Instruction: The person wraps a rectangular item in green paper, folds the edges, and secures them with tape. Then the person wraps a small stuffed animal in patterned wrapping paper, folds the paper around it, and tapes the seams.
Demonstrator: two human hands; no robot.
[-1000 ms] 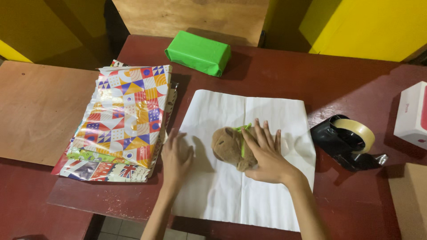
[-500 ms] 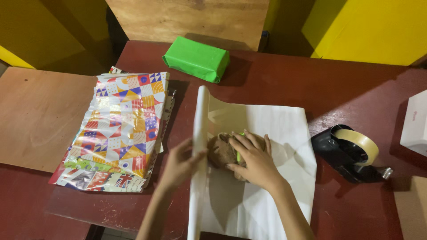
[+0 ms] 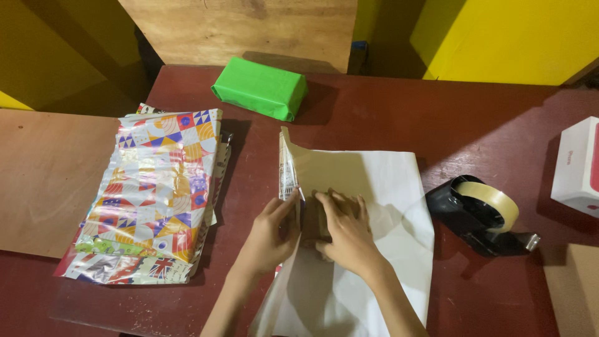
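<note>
A: Folding over a small brown lump (image 3: 310,219), the left edge of the white sheet (image 3: 380,200) stands lifted; lump near the sheet's middle, mostly covered.

B: Hands?

A: Left hand (image 3: 268,234) curled, pinching that raised edge against the lump. Right hand (image 3: 346,234) flat, fingers spread, pressing down on top of the fold.

B: Handling of the sheet?

A: Probably very light and thin, floppy, quick to crease or tear; printed side likely slick. Best taken at the edges or corners, with a flat palm to pin it. Lump looks soft and light, though too hidden to say more.

B: Count?

A: One white sheet, one lump. Left of the sheet, one stack of patterned sheets (image 3: 156,193), number within it impossible to tell. Beyond the sheet's far left corner, one green wrapped box (image 3: 261,87). Just beside the sheet's right edge, one tape dispenser (image 3: 483,215) with a single roll. Further right of the sheet, one white box (image 3: 577,165), partly cut off. All on the dark red surface (image 3: 405,118).
</note>
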